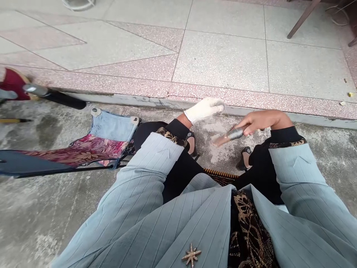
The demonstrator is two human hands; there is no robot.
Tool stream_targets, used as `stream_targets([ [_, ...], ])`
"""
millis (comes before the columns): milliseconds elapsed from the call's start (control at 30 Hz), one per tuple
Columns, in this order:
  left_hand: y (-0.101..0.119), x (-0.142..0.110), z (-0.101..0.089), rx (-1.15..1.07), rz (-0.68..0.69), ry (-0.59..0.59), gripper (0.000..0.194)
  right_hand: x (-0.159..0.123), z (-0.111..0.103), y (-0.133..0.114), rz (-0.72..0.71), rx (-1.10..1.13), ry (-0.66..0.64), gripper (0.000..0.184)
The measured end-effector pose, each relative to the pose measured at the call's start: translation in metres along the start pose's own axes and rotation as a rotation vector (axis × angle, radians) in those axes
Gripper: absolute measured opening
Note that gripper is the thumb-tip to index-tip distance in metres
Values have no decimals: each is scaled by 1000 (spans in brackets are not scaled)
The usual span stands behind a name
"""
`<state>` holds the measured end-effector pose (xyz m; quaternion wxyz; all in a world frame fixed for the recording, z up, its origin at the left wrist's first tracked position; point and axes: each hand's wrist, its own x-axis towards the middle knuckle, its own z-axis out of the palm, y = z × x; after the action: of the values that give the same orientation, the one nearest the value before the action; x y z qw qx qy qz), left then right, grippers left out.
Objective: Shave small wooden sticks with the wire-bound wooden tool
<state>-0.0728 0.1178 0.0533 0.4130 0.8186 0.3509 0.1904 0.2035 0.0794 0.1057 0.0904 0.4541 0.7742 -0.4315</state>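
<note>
Right hand (260, 121), bare: fingers wrapped round blurred grey-and-brown tool (234, 134), brown end aimed at 8 o'clock. Left hand (208, 108), in white knit glove (195, 113), near the tool at its 10 o'clock; fingers drawn together, thin strand (226, 109) at the tips, can't tell if pinched. Underneath: rough, stained concrete floor (331, 160). Black shoes (245, 158) at the tool's 9 and 5. Speckled tiled step (223, 59) across 12. From view centre: denim-and-floral fabric seat (96, 145) at 9, crowding the left knee (150, 134); black-gripped tube (65, 99) between 9 and 10; wooden furniture leg (304, 18) at 2.
</note>
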Motion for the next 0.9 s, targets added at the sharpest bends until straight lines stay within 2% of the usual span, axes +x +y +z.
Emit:
stream_targets([
  [67, -4, 1, 1, -5, -18, 1, 33, -16, -10, 4, -73, 112, 84, 43],
  [100, -5, 1, 3, -19, -12, -23, 34, -22, -14, 5, -161, 321, 262, 44],
  [167, -4, 2, 9, -47, 17, -94, 36, -27, -19, 9, -205, 601, 531, 41],
  [200, -2, 2, 13, -56, 34, -131, 36, -25, -19, 10, -182, 698, 639, 39],
  [267, 4, 2, 22, -62, 64, -213, 35, -17, -17, 12, -66, 757, 765, 35],
  [367, 16, -1, 33, -74, 80, -319, 34, 2, -11, 13, 127, 656, 846, 25],
  [467, 25, -4, 34, -91, 75, -332, 31, 16, -7, 13, 346, 273, 774, 26],
  [533, 27, -6, 30, -74, 70, -301, 30, 22, -5, 11, 441, -21, 635, 33],
  [600, 25, -6, 24, -21, 69, -240, 30, 25, -3, 9, 452, -194, 443, 40],
  [733, 16, -4, 13, 99, 68, -122, 30, 26, 3, 5, 289, -133, 54, 33],
  [833, 10, -1, 7, 106, 19, -50, 31, 15, 1, 3, 200, -44, -66, 33],
  [900, 6, 2, 7, 74, -6, 14, 31, 2, -3, 5, 149, 32, -60, 41],
])
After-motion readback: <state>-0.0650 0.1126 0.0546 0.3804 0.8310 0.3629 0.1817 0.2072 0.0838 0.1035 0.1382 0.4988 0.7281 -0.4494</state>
